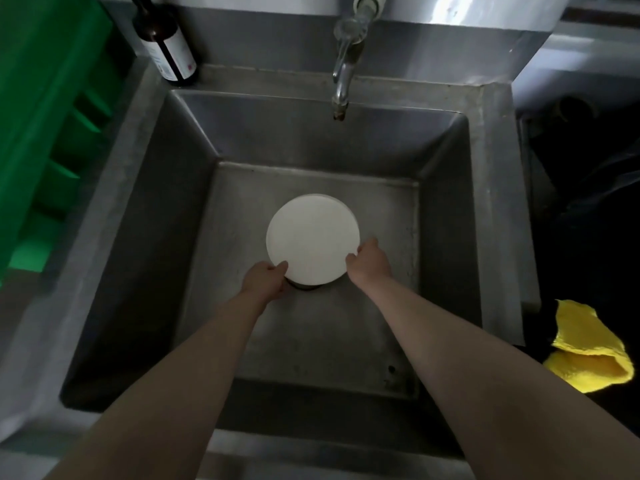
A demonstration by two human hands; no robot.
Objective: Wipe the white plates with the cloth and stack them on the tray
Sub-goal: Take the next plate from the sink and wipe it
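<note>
I count one white plate (312, 239), one yellow cloth (588, 348), one brown bottle (168, 46) and one tap (346, 64). The plate is down in the steel sink (443, 188), low over its floor; it may be a small stack, the light is too dim to tell. My left hand (266, 278) grips its near-left edge, my right hand (370, 261) pinches its right edge. The cloth lies on the dark tabletop (588, 209) right of the sink. A green crate (45, 116) stands to the left.
</note>
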